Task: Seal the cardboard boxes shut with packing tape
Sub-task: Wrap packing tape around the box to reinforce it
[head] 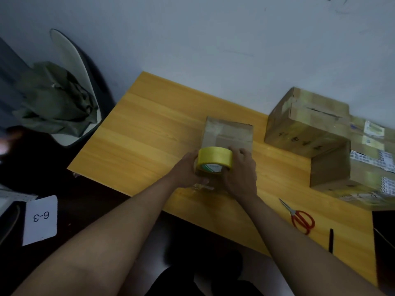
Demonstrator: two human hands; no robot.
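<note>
A small cardboard box (229, 133) stands in the middle of the wooden table (139, 133), its top flaps closed. At its near edge a yellow roll of packing tape (214, 160) is held between both hands. My left hand (187, 171) grips the roll's left side and my right hand (240, 169) grips its right side, fingers resting on the box's near edge. A short crumpled strip of clear tape (202, 186) hangs just below the roll.
Two larger cardboard boxes (307, 124) (350, 167) sit at the table's right, one with labels. Red-handled scissors (301, 217) and a black pen (331, 240) lie near the front right edge. A chair with a green garment (55, 99) stands at left; a card marked 6-3 (40, 218) lies below it.
</note>
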